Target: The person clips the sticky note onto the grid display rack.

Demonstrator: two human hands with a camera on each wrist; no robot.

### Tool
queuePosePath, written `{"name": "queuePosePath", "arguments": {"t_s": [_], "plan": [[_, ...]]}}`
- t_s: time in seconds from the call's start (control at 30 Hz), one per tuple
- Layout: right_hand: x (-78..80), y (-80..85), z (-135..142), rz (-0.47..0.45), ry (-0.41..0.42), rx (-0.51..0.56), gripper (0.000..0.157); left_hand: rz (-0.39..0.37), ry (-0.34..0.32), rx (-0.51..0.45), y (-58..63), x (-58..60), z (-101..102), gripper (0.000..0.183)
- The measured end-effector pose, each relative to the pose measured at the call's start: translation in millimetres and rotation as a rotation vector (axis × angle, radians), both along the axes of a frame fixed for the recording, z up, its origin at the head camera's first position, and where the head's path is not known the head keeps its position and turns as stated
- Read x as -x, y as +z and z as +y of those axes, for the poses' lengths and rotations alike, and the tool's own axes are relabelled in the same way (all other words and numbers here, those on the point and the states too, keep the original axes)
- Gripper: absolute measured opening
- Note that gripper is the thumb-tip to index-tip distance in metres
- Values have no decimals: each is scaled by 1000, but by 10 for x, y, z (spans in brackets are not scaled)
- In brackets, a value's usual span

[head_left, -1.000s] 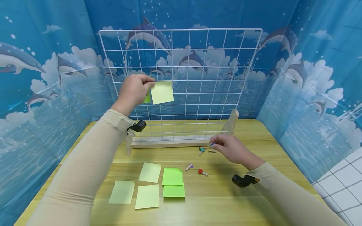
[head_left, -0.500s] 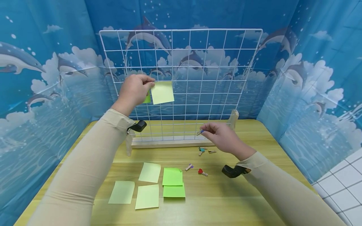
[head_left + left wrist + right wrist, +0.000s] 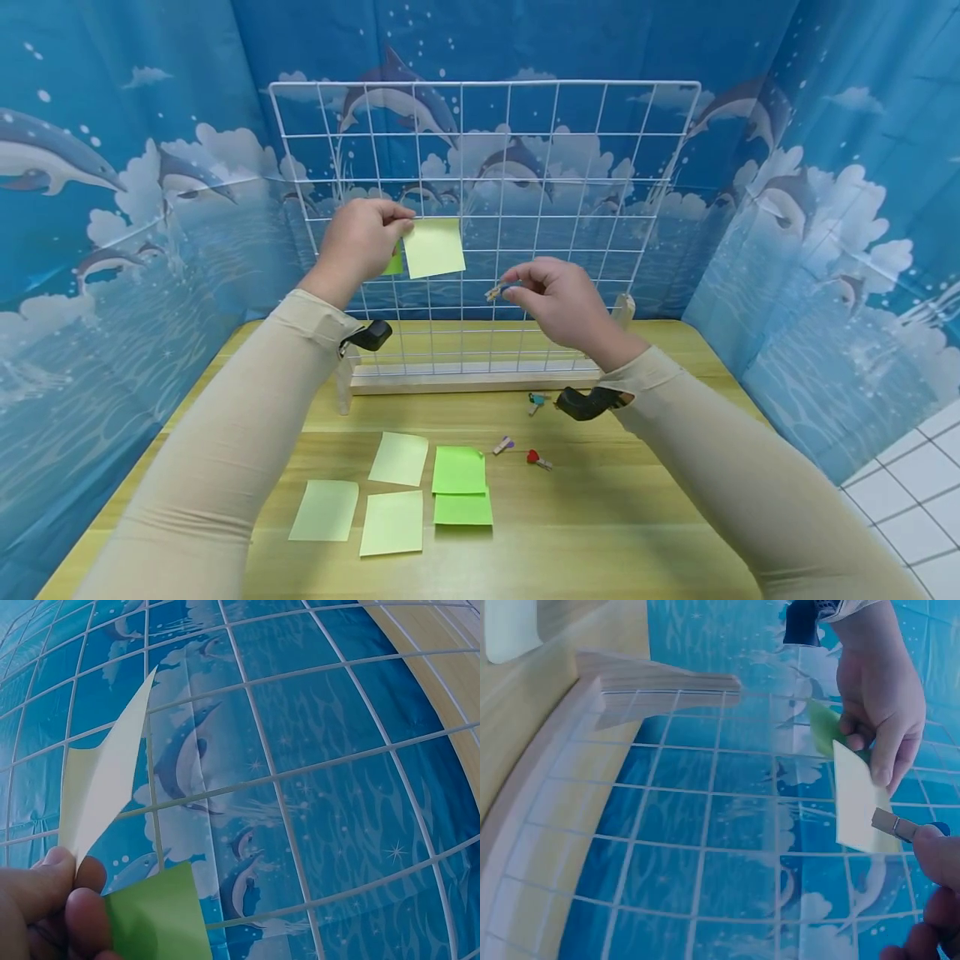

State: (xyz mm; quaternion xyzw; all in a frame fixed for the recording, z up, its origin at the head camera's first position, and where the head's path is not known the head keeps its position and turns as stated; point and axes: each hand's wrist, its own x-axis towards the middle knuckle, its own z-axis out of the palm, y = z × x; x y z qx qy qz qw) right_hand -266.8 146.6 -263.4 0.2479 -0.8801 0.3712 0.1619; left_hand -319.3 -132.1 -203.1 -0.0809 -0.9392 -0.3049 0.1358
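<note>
My left hand [image 3: 363,239] pinches a pale yellow sticky note [image 3: 435,248] by its upper left corner, up against the white wire grid [image 3: 555,179]. Partly hidden behind that hand, a green sticky note [image 3: 161,919] sits at the grid. My right hand [image 3: 562,302] is raised in front of the grid, right of the yellow note. Between its thumb and fingers it pinches a small wooden clothespin [image 3: 895,824] with a blue decoration, its wooden end pointing toward the note.
On the table [image 3: 600,533] lie pale yellow notes [image 3: 392,522] and overlapping green notes [image 3: 459,471]. Nearby are clothespins: a red heart one [image 3: 538,459], a purple one [image 3: 503,445] and a teal one [image 3: 536,402]. A wooden base [image 3: 465,382] supports the grid.
My right hand has lifted the blue clothespin from near the table, up and left toward the yellow note. The left hand keeps its hold on the note in nearly the same place.
</note>
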Motion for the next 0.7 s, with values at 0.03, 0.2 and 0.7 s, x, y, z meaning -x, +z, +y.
{"name": "queuePosePath", "arguments": {"t_s": [0.03,0.2,0.7], "plan": [[18,51,-34,7,-2,2,19,-2,-1,0,3,0,-3,35],[135,280,-214,19,-44,20,20,-7,-2,3,11,7,-19,35],[485,666,-746,30,-148,-33,27,-11,0,31,31,5,-3,36]]}}
